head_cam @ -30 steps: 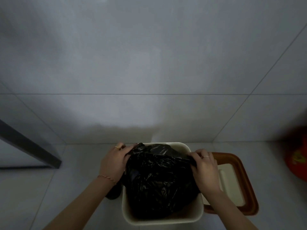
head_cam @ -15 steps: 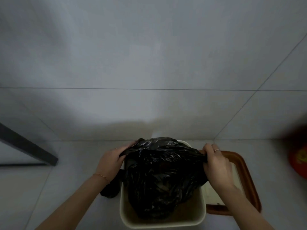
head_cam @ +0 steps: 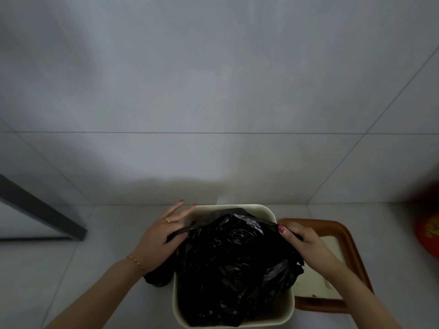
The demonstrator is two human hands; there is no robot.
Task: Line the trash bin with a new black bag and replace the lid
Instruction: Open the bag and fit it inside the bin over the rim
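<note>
A cream square trash bin [head_cam: 280, 315] stands on the tiled floor against the wall. A crumpled black bag [head_cam: 232, 262] sits in its mouth, bunched up above the rim. My left hand [head_cam: 161, 238] pinches the bag's left edge between thumb and palm, with the fingers spread over the bin's far left corner. My right hand [head_cam: 306, 243] grips the bag's right edge over the bin's right rim. The lid [head_cam: 342, 248], brown-rimmed with a cream centre, lies on the floor right of the bin, partly behind my right arm.
A dark bundle [head_cam: 158, 277] lies on the floor at the bin's left side, under my left wrist. A grey metal leg [head_cam: 42, 210] slants down at the left. A red object [head_cam: 427, 231] sits at the right edge. Tiled wall directly behind the bin.
Both hands have drawn the bag's edges outward and down toward the bin's rim. My left fingers have spread open over the far left corner; my right hand has moved lower on the right rim.
</note>
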